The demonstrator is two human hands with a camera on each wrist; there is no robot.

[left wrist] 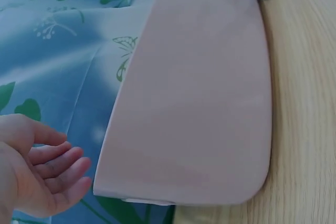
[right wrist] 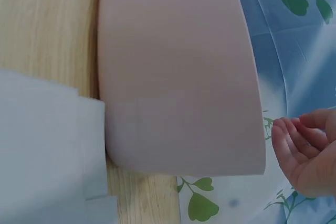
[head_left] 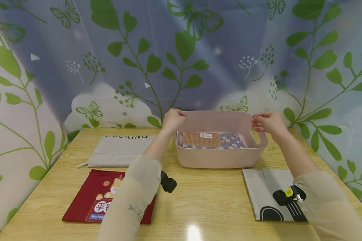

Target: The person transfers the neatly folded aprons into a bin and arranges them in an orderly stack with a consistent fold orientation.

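A pale pink plastic basket point(head_left: 217, 158) stands on the table between my two hands. Inside it lies a folded cloth point(head_left: 232, 140) with daisies on a purple-blue ground and an orange dotted part bearing a white label. My left hand point(head_left: 174, 119) hovers at the basket's upper left end; in the left wrist view its loosely bent fingers point(left wrist: 60, 169) are apart from the pink wall and hold nothing. At the opposite end, beside the cut-out handle, is my right hand point(head_left: 268, 123). The right wrist view shows its relaxed fingers point(right wrist: 294, 140) just off the rim, likewise holding nothing.
Left of the basket lies a folded grey cloth point(head_left: 114, 152) with black lettering. A folded dark red cloth point(head_left: 81, 201) with cartoon prints is nearer, partly behind my left sleeve. Front right, a folded light grey cloth point(head_left: 259, 187) has black prints. A leaf-patterned curtain point(head_left: 217, 83) hangs behind the table.
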